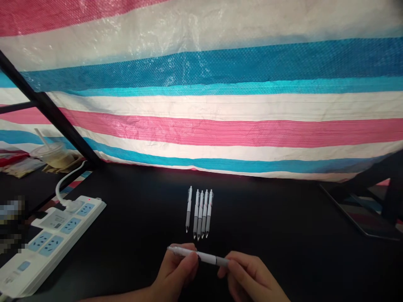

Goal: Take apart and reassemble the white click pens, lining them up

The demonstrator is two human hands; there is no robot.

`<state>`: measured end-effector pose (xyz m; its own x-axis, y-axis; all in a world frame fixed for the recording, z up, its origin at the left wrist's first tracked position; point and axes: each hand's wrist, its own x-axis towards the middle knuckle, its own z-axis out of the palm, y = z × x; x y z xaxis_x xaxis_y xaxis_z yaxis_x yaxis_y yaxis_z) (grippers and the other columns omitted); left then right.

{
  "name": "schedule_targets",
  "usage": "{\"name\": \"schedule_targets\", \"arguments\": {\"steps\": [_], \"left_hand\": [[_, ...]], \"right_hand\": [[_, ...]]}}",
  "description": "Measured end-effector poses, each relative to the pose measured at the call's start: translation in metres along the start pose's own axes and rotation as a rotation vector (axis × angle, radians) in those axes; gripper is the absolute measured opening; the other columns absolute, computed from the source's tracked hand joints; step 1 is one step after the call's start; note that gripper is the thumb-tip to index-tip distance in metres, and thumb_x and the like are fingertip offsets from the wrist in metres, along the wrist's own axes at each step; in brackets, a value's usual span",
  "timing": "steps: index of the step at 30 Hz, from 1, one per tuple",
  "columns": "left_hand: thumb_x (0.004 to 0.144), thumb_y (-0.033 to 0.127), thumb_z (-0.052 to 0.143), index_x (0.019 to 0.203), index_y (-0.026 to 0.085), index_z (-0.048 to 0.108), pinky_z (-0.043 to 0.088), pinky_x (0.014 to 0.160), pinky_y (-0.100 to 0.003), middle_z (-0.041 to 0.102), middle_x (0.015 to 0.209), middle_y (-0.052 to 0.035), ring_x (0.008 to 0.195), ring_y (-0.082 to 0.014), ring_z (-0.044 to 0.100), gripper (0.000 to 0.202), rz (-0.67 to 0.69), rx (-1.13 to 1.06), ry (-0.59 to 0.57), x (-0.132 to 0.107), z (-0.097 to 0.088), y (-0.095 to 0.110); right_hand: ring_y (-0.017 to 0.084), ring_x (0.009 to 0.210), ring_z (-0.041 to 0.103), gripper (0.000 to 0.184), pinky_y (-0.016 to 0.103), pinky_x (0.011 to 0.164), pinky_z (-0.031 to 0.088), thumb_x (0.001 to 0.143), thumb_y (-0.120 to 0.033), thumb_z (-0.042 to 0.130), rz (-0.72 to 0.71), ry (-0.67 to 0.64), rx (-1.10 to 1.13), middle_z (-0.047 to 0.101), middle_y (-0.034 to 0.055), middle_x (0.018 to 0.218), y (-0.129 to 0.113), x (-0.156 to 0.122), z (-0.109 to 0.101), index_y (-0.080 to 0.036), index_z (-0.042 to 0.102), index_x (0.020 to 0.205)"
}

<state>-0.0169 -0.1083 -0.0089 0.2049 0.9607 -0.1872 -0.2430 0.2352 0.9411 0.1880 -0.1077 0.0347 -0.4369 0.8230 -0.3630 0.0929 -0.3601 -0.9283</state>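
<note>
Both of my hands hold one white and grey click pen (207,257) crosswise above the table, near its front. My left hand (178,270) pinches the white barrel near the clip and button end. With thumb and fingers, my right hand (248,274) grips the grey end, and its fingers hide the tip. Just beyond my hands lie several matching pens (203,214) side by side, buttons away from me and tips toward me. One more pen (188,209) lies a little apart to their left.
A white power strip (63,239) with a plugged-in cable is on the left of the black table (141,209). A dark tablet-like slab (359,214) lies at the right. Striped plastic sheeting (220,130) hangs behind. A lidded cup (53,155) stands at far left.
</note>
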Motion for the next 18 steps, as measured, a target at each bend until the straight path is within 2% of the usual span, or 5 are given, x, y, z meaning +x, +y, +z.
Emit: {"name": "schedule_targets", "arguments": {"steps": [2,8,14,16,18], "left_hand": [[0.078,0.054,0.064,0.085,0.020,0.062,0.029,0.046,-0.024,0.043,0.047,0.0057,0.044,-0.0095,0.036,0.035,0.006,0.027,-0.001,-0.001,0.001,0.003],[0.081,0.056,0.058,0.057,0.018,0.056,0.024,0.047,-0.026,0.038,0.046,0.0045,0.044,-0.0082,0.033,0.045,0.136,0.088,-0.050,-0.006,0.009,0.009],[0.080,0.054,0.060,0.070,0.018,0.061,0.021,0.041,-0.022,0.037,0.042,0.0068,0.040,-0.0075,0.030,0.037,-0.013,-0.054,-0.012,-0.005,0.005,-0.004],[0.079,0.052,0.062,0.084,0.019,0.063,0.025,0.041,-0.021,0.040,0.043,0.0074,0.040,-0.0082,0.033,0.033,-0.028,-0.103,0.038,-0.005,0.003,-0.010],[0.080,0.051,0.063,0.089,0.018,0.063,0.028,0.042,-0.021,0.044,0.044,0.0069,0.041,-0.0087,0.036,0.034,0.005,-0.109,0.053,-0.004,0.002,-0.012]], "right_hand": [[0.006,0.037,0.033,0.052,0.019,0.039,0.023,0.087,-0.063,0.045,-0.057,0.043,-0.120,0.044,-0.0062,0.044,-0.004,-0.002,-0.001,-0.015,0.064,0.085],[0.013,0.052,0.054,0.031,0.022,0.047,0.036,0.090,-0.045,0.052,-0.280,0.176,-0.454,0.058,-0.0012,0.055,-0.009,-0.009,-0.006,-0.021,0.072,0.091],[0.016,0.054,0.060,0.020,0.026,0.054,0.046,0.088,-0.029,0.057,-0.565,0.348,-0.537,0.067,0.0026,0.064,0.001,-0.012,-0.002,-0.024,0.073,0.099],[0.015,0.054,0.060,0.021,0.027,0.057,0.047,0.086,-0.034,0.061,-0.473,0.355,-0.470,0.069,0.0028,0.068,0.001,-0.011,-0.002,-0.024,0.071,0.102],[0.013,0.048,0.057,0.032,0.024,0.049,0.043,0.085,-0.047,0.057,-0.277,0.194,-0.321,0.067,0.0034,0.066,-0.002,-0.010,-0.003,-0.020,0.069,0.097]]}}
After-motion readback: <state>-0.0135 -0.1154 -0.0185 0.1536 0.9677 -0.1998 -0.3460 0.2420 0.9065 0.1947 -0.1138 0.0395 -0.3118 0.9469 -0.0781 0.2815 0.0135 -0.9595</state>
